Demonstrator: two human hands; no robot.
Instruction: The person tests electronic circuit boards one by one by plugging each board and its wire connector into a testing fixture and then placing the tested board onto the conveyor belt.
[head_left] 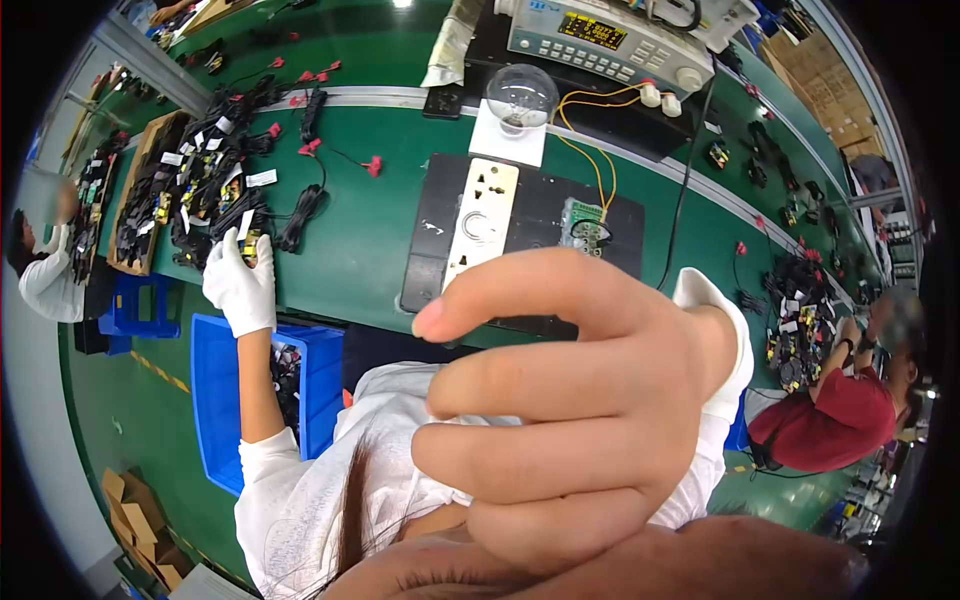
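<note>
Gloved left hand pinches a yellow part by the cable pile on the desk.
Bare right hand half-curls near the camera; whether it holds anything, I cannot tell.

The left hand, gloved in white, reaches out ahead, fingers pointing away, the forearm bare between glove and white sleeve. The right hand is bare, held up close to the face, its four fingers bent and stacked side by side; the thumb is hard to make out.
</note>
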